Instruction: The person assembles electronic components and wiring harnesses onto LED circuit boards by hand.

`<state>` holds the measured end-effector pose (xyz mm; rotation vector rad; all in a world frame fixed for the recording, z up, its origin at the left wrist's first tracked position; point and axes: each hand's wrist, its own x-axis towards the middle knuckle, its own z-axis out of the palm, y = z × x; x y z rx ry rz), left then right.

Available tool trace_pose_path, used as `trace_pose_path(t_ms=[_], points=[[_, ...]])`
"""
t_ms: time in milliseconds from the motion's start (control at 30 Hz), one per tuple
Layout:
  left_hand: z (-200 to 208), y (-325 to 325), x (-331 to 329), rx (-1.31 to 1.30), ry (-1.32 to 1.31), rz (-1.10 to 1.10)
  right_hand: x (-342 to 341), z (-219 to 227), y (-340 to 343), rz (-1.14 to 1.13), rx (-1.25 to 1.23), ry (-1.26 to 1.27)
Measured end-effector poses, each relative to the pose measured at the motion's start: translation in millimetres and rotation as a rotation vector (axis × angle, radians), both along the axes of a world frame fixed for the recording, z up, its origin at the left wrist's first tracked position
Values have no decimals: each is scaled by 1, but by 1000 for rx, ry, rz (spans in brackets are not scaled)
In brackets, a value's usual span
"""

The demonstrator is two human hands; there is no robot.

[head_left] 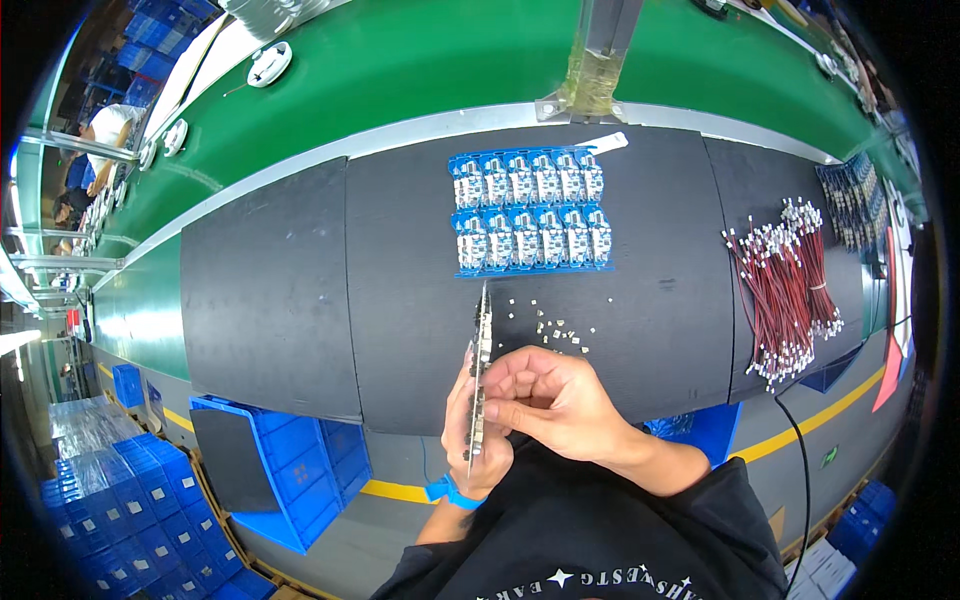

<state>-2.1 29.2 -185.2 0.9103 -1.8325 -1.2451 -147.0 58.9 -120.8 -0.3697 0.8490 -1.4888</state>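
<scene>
A populated circuit board panel (480,375) stands on edge in front of me, seen almost side-on, with white and dark components along its face. My left hand (457,420), with a blue band at the wrist, is closed around its lower part. My right hand (560,405) is at the board's component side, fingers curled and thumb pressed near the components. Whatever the right fingertips pinch is too small or hidden to make out. Just beyond lie small pale pieces (560,332), scattered on the black mat (640,300). Blue circuit board panels (530,240) lie flat behind them in two rows.
At the right are bundles of red-and-black cables (785,290) with white connectors, and stacked boards (852,205). A metal post (600,65) rises by the green conveyor surface (440,65). Blue crates (300,465) stand below the table's left front edge. Another person (105,130) sits far left.
</scene>
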Motion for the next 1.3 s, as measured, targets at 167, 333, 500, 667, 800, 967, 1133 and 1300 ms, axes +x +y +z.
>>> trace_pose_path(t_ms=[167,333,500,667,800,967,1133,1300], points=[[6,-2,-1,-12,-143,-19,2,-1,0,-77,-3,138],[8,-2,-2,-43,-145,-8,0,-2,-2,-96,-23,139],[20,-4,-14,-80,-94,24,-2,-2,0,-112,12,108],[20,-4,-17,-95,-116,-2,-5,3,3,-166,-27,76],[15,0,-15,-18,-86,-22,-4,10,6,-159,-88,79],[21,-2,-20,-118,-103,-8,-8,13,6,-84,-91,-9],[13,-1,-19,-101,-88,-11,-9,9,5,-155,-44,53],[15,-1,-21,-127,-106,38,-10,12,8,-140,-49,61]])
